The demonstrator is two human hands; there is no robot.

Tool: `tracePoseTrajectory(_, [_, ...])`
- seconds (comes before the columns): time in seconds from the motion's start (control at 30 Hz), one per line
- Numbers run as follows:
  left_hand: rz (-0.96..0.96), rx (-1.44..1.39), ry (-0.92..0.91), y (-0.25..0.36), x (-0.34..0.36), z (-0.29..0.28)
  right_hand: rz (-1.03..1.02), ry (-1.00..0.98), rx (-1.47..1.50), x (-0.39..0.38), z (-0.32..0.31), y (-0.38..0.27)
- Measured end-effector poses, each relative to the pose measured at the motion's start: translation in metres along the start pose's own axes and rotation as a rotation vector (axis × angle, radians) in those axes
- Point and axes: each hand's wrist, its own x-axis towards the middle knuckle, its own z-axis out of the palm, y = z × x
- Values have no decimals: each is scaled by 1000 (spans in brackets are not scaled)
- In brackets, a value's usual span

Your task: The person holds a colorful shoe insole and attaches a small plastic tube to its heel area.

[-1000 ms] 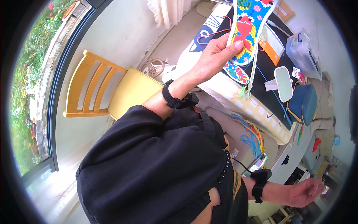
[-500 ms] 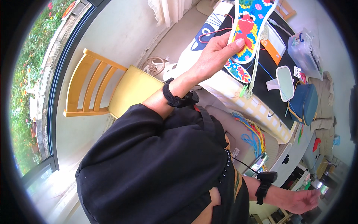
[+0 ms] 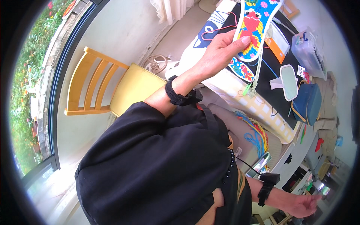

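My left hand [image 3: 221, 50] is closed on an embroidered insole [image 3: 255, 28], its thumb lying across the lower part. The insole has a white edge and a bright pattern of red, blue and yellow stitches. Just below it, a second patterned insole [image 3: 242, 70] rests at the edge of the table. My right hand [image 3: 302, 205] is stretched far out to the lower right, away from the insoles. Its fingers are curled together, and whatever they may pinch is too small to make out. Both wrists wear black straps with a small device.
A small white-framed mirror [image 3: 289, 83] stands on the black table top [image 3: 268, 71], beside a blue case [image 3: 307, 103] and a clear plastic box [image 3: 308, 52]. Coloured thread skeins [image 3: 257, 133] and a phone [image 3: 258, 164] lie near my body. A wooden chair [image 3: 95, 80] stands left.
My left hand and the insole have shifted slightly right in the picture. My right hand has dropped a little, its fingers now more drawn together at the tips.
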Motion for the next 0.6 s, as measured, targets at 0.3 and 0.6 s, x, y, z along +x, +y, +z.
tracePoseTrajectory(0.3, [-23, -3, -11, 2, -2, 1, -43, -23, 71, 50, -57, 11])
tracePoseTrajectory(0.6, [-27, 4, -20, -1, -3, 3, 28, -178, -290, -13, 2, 16])
